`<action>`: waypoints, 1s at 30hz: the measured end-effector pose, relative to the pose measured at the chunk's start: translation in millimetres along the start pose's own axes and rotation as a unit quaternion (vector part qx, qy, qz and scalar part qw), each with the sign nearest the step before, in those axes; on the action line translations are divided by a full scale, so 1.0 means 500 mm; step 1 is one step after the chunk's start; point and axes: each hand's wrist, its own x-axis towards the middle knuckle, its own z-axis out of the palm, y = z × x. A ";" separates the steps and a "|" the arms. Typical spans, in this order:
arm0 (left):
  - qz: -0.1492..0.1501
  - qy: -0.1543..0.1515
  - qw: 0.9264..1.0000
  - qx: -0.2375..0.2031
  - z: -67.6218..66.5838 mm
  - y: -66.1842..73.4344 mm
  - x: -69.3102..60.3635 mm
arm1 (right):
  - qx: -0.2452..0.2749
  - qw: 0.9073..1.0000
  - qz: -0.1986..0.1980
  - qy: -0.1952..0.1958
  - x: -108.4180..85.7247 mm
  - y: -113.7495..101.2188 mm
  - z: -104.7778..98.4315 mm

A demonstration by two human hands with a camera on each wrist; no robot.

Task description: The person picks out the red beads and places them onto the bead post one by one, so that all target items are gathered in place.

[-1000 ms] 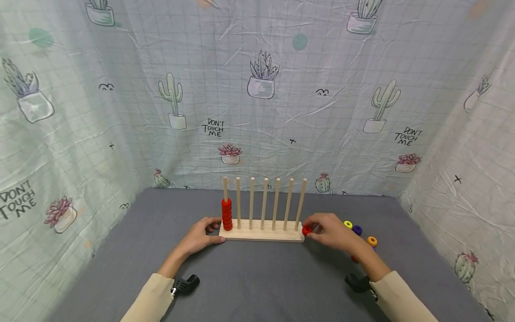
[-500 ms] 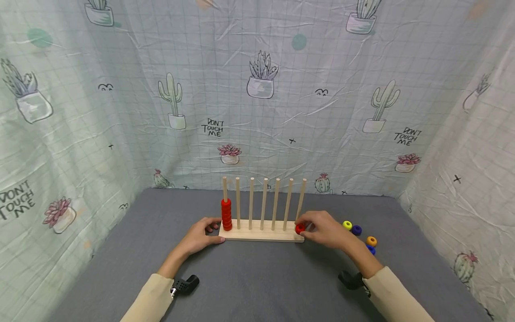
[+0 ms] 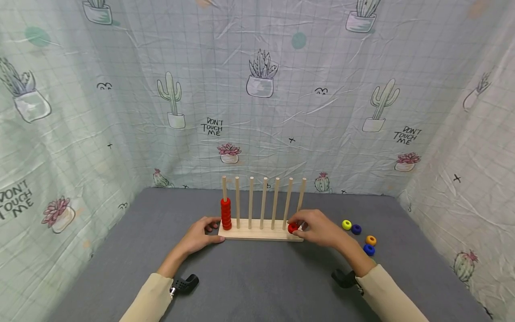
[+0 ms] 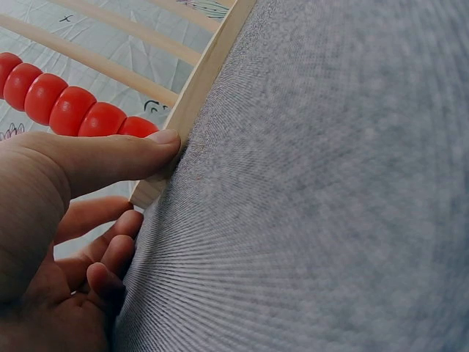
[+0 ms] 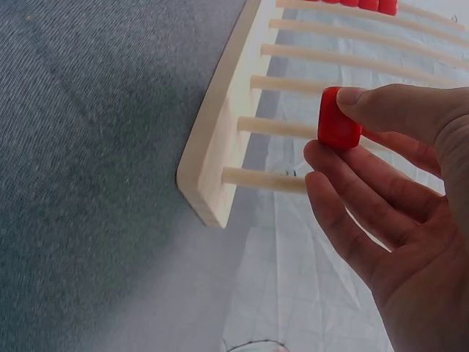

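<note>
A wooden peg rack (image 3: 257, 234) stands on the grey tabletop with several upright pegs. Red beads (image 3: 226, 213) are stacked on its leftmost peg; the other pegs carry none. At the rack's left end my left hand (image 3: 198, 236) grips the base, thumb on the front edge and fingers behind; the left wrist view shows the thumb (image 4: 139, 155) pressed to the wood. My right hand (image 3: 318, 228) pinches one red bead (image 5: 338, 121) between thumb and fingertips. It holds the bead in front of the pegs near the rack's right end, apart from the stack.
Loose beads lie on the table to the right: a yellow bead (image 3: 347, 225), a dark blue bead (image 3: 356, 229), an orange bead (image 3: 371, 240) and a blue bead (image 3: 369, 250). Something green peeks out beside the right forearm. A patterned cloth (image 3: 261, 120) hangs behind and along both sides.
My right hand has moved left with the red bead, from beside the rack's right end to over its base. The left hand keeps its grip in place.
</note>
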 end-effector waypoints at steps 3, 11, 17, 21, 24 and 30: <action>0.002 -0.001 1.000 0.002 0.000 0.000 -0.001 | 0.002 1.000 -0.005 0.000 0.005 -0.006 0.001; 0.003 0.000 1.000 0.003 0.000 0.002 -0.001 | 0.006 1.000 -0.003 -0.008 0.022 -0.024 0.001; 0.002 0.001 1.000 0.000 -0.001 0.002 -0.001 | 0.002 1.000 -0.003 -0.010 0.037 -0.040 -0.003; 0.004 0.001 1.000 -0.001 0.000 0.000 0.000 | -0.008 1.000 -0.013 -0.010 0.048 -0.046 -0.003; 0.002 0.001 1.000 -0.001 0.000 0.001 0.000 | -0.013 1.000 -0.021 -0.011 0.053 -0.050 -0.002; -0.004 0.001 1.000 0.000 0.000 0.001 0.000 | -0.011 0.999 -0.038 -0.009 0.065 -0.062 -0.005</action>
